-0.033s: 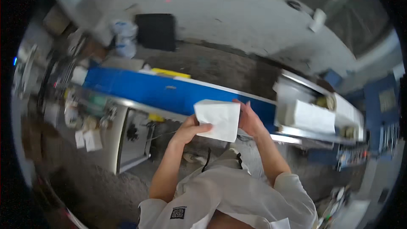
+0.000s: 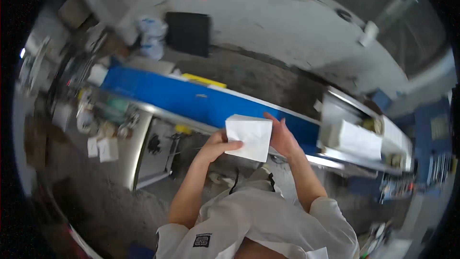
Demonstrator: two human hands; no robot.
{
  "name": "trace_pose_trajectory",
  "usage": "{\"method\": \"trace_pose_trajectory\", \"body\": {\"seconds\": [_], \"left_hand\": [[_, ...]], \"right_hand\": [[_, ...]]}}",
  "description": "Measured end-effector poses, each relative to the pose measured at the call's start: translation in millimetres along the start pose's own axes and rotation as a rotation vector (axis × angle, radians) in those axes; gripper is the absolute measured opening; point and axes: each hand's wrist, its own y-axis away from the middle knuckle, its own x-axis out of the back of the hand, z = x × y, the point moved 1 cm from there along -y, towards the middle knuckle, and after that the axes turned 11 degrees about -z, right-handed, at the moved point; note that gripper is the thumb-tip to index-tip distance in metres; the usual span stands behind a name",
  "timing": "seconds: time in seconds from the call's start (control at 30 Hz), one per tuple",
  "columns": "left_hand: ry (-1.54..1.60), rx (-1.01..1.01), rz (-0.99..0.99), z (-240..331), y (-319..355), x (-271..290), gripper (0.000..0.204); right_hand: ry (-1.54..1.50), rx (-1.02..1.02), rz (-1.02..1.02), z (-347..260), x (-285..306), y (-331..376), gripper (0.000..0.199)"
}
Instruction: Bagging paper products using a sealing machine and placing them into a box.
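My left hand [image 2: 215, 147] grips a squarish stack of white paper sheets [image 2: 248, 138] at its left side, thumb lying across the top sheet. The stack's far edge shows some thickness, and it is held in front of my body over the near side of a blue conveyor belt [image 2: 184, 95]. At the stack's right edge is my right hand [image 2: 284, 138], its fingers stretched and apart, the palm turned toward the paper. Whether that palm touches the edge, I cannot tell.
To the right, a metal tray [image 2: 330, 134] at the belt's end holds a white block-shaped pile [image 2: 360, 140]. A yellow bar [image 2: 203, 80] lies along the belt's far side. A metal-framed stand [image 2: 155, 156] is at the near left. Beyond stands a black panel [image 2: 188, 33].
The view has turned slightly, shifting the surroundings in the picture. The stack looks squarer to me now. My left hand keeps its grip, and my right hand stays beside the paper.
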Motion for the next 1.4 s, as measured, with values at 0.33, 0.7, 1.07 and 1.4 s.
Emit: {"method": "trace_pose_trajectory", "body": {"seconds": [0.33, 0.7, 1.07, 1.4], "left_hand": [[0.076, -0.19, 0.549, 14, 223, 157, 0.064], [0.272, 0.088, 1.269, -92, 316, 251, 0.039], [0.243, 0.478, 1.273, -100, 310, 286, 0.055], [0.303, 0.279, 1.289, -132, 301, 274, 0.058]], "right_hand": [[0.553, -0.228, -0.205, 119, -202, -181, 0.086], [0.217, -0.077, -0.176, 229, -320, -627, 0.051], [0.098, -0.097, -0.124, 411, -383, -911, 0.06], [0.577, 0.009, 0.011, 424, -300, -932, 0.043]]}}
